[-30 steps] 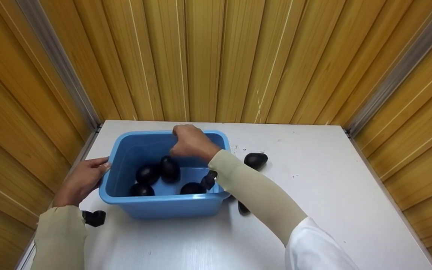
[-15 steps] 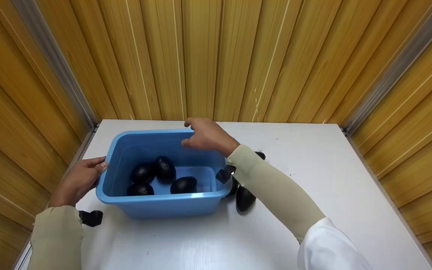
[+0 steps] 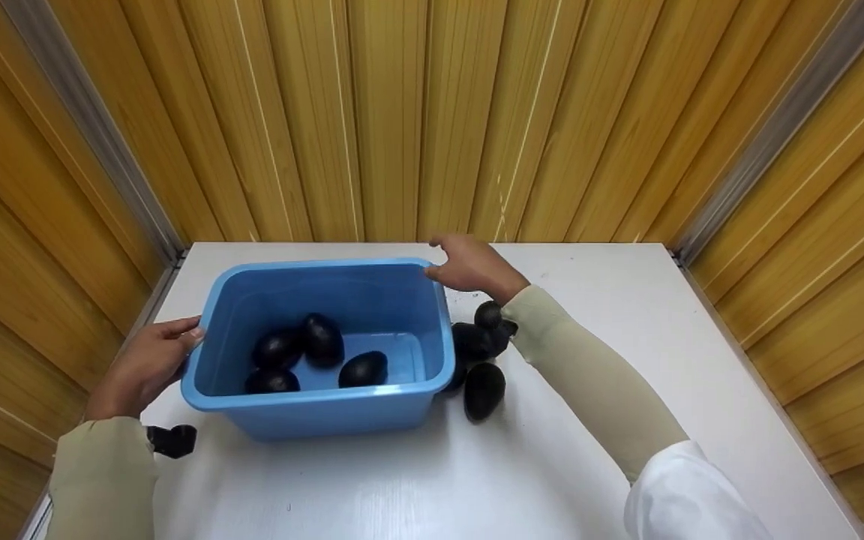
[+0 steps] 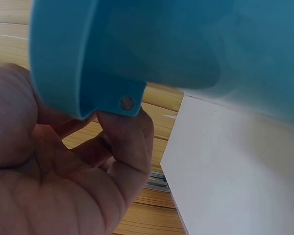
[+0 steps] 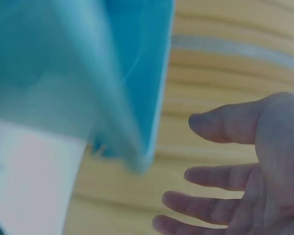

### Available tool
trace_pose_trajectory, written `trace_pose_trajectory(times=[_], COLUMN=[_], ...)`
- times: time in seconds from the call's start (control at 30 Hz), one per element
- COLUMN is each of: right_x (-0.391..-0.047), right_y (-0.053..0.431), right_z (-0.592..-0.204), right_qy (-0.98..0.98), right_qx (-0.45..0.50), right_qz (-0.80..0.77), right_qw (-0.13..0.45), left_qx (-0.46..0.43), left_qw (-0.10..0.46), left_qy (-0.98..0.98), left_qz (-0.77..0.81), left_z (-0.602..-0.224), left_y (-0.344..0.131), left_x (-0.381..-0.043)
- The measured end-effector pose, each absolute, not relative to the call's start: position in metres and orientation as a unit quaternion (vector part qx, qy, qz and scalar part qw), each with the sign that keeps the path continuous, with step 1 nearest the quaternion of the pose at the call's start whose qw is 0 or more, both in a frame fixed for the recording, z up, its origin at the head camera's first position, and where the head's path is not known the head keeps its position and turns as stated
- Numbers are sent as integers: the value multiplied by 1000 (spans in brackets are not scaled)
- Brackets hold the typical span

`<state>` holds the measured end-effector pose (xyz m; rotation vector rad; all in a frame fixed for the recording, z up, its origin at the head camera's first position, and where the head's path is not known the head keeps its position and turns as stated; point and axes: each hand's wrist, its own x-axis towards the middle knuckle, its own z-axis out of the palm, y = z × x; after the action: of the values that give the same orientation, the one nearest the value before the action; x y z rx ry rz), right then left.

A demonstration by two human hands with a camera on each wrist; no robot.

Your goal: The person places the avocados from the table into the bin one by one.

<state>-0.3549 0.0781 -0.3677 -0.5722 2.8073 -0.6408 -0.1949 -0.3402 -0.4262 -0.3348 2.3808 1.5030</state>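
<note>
In the head view, a blue plastic tub (image 3: pixel 327 412) stands on the white table with several dark avocados (image 3: pixel 364 369) on its floor. My left hand (image 3: pixel 143 367) grips the tub's left end. The left wrist view shows that hand's fingers (image 4: pixel 130 142) curled beneath the rim, by a small tab with a hole. At the tub's back right corner, my right hand (image 3: pixel 475 264) has its thumb right at the rim. In the right wrist view its fingers (image 5: pixel 201 208) are spread and hold nothing, beside the blurred blue rim (image 5: pixel 152 127).
More dark avocados (image 3: pixel 484 391) lie on the table (image 3: pixel 597 420) just right of the tub, some partly hidden by it and by the right wrist's black camera mount. Wood-look panels (image 3: pixel 387 120) wall in the back and both sides.
My right hand has moved right, from over the tub to its back right corner, with its fingers more spread. More avocados show beside the tub. My left hand stays on the tub.
</note>
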Motion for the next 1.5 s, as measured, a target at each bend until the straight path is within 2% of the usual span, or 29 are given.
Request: trace_pose_trajectory(times=[0.23,0.5,0.67,0.87,1.27,1.5], right_x=[-375,-380,-379,-380,-385,-385], right_y=[128,160,163,165,165,166], right_z=[-407,-464,-488,-503,-513,-522], right_qy=[957,958,962,966,951,945], right_qx=[-179,-156,-159,-139,-96,-88], right_qz=[-204,-178,-185,-201,-271,-302], right_qw=[102,160,123,83,115,90], left_qx=[-122,-126,-128,-130,-130,-126], left_qw=[150,153,156,156,156,140], left_qy=[828,828,826,822,821,826], left_qz=[526,525,526,532,533,531], left_z=[-428,-428,-429,-429,-428,-429], left_y=[-342,-347,-346,-343,-347,-347], left_x=[-195,-193,-194,-196,-195,-196])
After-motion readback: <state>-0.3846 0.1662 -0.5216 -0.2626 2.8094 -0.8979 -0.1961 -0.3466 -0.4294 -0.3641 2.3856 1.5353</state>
